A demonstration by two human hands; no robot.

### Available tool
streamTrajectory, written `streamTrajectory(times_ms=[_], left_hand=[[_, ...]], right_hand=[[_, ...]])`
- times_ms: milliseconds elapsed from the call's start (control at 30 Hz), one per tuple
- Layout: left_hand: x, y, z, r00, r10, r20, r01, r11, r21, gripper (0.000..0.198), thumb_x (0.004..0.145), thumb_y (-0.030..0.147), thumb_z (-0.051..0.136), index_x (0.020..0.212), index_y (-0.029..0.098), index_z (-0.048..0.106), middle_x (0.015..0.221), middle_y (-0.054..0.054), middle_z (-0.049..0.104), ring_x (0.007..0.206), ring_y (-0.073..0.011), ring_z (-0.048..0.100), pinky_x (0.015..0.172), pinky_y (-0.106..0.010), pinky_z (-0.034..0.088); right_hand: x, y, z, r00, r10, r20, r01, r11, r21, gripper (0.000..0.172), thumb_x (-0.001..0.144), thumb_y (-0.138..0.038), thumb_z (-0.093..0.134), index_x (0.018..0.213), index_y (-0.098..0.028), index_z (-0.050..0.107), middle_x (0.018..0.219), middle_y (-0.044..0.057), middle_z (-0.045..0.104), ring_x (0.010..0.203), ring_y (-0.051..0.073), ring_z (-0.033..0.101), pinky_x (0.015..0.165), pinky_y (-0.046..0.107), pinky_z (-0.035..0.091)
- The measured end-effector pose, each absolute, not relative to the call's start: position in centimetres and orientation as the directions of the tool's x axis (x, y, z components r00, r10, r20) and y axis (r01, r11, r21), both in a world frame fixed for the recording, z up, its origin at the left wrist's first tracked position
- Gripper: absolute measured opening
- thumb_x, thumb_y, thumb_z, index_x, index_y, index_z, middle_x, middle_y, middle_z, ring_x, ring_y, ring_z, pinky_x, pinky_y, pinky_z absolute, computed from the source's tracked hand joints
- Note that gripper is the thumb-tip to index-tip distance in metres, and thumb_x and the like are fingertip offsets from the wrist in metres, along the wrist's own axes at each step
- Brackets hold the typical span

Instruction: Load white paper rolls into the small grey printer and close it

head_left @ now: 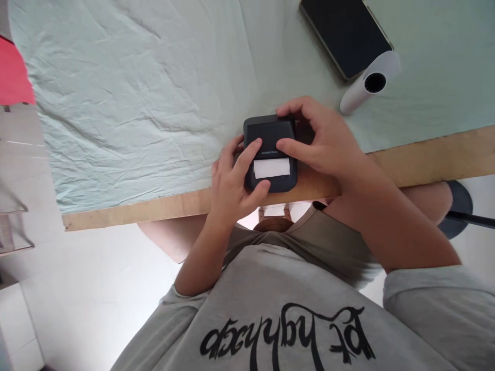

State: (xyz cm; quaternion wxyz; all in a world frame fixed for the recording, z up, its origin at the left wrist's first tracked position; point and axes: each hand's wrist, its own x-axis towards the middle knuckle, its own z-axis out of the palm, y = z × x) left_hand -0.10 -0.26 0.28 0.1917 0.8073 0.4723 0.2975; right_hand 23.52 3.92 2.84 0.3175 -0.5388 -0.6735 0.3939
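A small black portable printer (269, 135) sits at the table's near edge, with a strip of white paper (271, 168) showing in its slot. My left hand (232, 178) grips its left side, the index fingertip on the top face and the thumb on the near part below the paper. On the other side, my right hand (323, 136) holds the printer with its thumb on the top face and its fingers around the far right corner. The underside of the printer is hidden.
A dark tablet-like device (348, 36) lies at the far right. Beside it is a white tube-shaped object (358, 93) with a round black face. Pale green cloth (147, 103) covers the table, and a bare wooden edge (436, 157) runs along the front.
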Motion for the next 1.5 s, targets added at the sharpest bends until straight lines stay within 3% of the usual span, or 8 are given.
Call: streamTrajectory(times_ms=[167, 333, 600, 767, 1033, 1200, 1500], left_hand=[[0.2, -0.2, 0.1, 0.383, 0.881, 0.28, 0.677, -0.473, 0.564, 0.078, 0.103, 0.083, 0.035, 0.153, 0.027, 0.055, 0.156, -0.017, 0.056, 0.142, -0.0371, 0.059, 0.114, -0.051, 0.048], [0.0, -0.1, 0.1, 0.394, 0.881, 0.263, 0.672, -0.471, 0.572, 0.076, 0.104, 0.082, 0.035, 0.152, 0.026, 0.054, 0.156, -0.016, 0.056, 0.144, -0.0359, 0.057, 0.117, -0.05, 0.046], [-0.3, -0.2, -0.8, 0.37, 0.896, 0.244, 0.678, -0.44, 0.589, 0.093, 0.097, 0.089, 0.043, 0.166, 0.029, 0.025, 0.159, -0.016, 0.055, 0.145, -0.0354, 0.058, 0.119, -0.051, 0.046], [-0.5, -0.2, 0.1, 0.398, 0.905, 0.152, 0.718, -0.41, 0.562, 0.092, 0.098, 0.085, 0.045, 0.163, 0.021, 0.034, 0.159, -0.02, 0.057, 0.146, -0.0386, 0.058, 0.118, -0.054, 0.046], [-1.3, -0.6, 0.7, 0.451, 0.892, 0.038, 0.729, -0.392, 0.561, 0.109, 0.089, 0.086, 0.064, 0.169, 0.019, 0.032, 0.168, -0.021, 0.05, 0.154, -0.0411, 0.051, 0.126, -0.056, 0.043], [-1.4, -0.5, 0.4, 0.416, 0.907, 0.058, 0.736, -0.374, 0.564, 0.121, 0.077, 0.094, 0.07, 0.167, 0.018, 0.039, 0.168, -0.021, 0.05, 0.155, -0.0411, 0.05, 0.126, -0.052, 0.047], [-1.5, -0.2, 0.4, 0.381, 0.918, 0.112, 0.708, -0.368, 0.603, 0.119, 0.068, 0.094, 0.076, 0.159, 0.021, 0.055, 0.163, -0.019, 0.056, 0.15, -0.0392, 0.057, 0.126, -0.052, 0.05]], right_hand=[[23.8, 4.2, 3.9, -0.268, 0.962, -0.06, 0.479, 0.079, -0.874, 0.038, 0.086, -0.038, 0.073, 0.123, -0.032, 0.066, 0.137, 0.005, 0.073, 0.123, 0.032, 0.071, 0.112, 0.055, 0.058], [23.8, 4.1, 3.9, -0.295, 0.952, -0.086, 0.487, 0.072, -0.87, 0.06, 0.087, -0.038, 0.071, 0.145, -0.033, 0.056, 0.152, 0.006, 0.066, 0.14, 0.034, 0.063, 0.123, 0.058, 0.05], [23.4, 3.1, 2.6, -0.276, 0.961, -0.017, 0.609, 0.161, -0.777, 0.051, 0.1, -0.049, 0.054, 0.149, -0.035, 0.053, 0.16, 0.006, 0.061, 0.144, 0.035, 0.059, 0.125, 0.06, 0.045], [23.7, 3.2, 1.8, -0.252, 0.966, 0.051, 0.591, 0.195, -0.782, 0.048, 0.099, -0.051, 0.055, 0.143, -0.033, 0.058, 0.15, 0.008, 0.068, 0.138, 0.035, 0.064, 0.12, 0.058, 0.049], [23.8, 3.1, 1.8, -0.237, 0.97, 0.051, 0.592, 0.186, -0.784, 0.045, 0.098, -0.05, 0.059, 0.141, -0.034, 0.058, 0.146, 0.008, 0.07, 0.133, 0.035, 0.067, 0.119, 0.057, 0.051], [23.8, 3.2, 1.7, -0.223, 0.973, 0.056, 0.586, 0.18, -0.79, 0.047, 0.096, -0.05, 0.062, 0.14, -0.033, 0.059, 0.143, 0.009, 0.072, 0.128, 0.035, 0.07, 0.113, 0.056, 0.054], [23.9, 3.1, 2.3, -0.208, 0.977, 0.044, 0.545, 0.153, -0.824, 0.058, 0.088, -0.047, 0.071, 0.142, -0.033, 0.057, 0.143, 0.009, 0.074, 0.124, 0.035, 0.074, 0.111, 0.057, 0.057]])
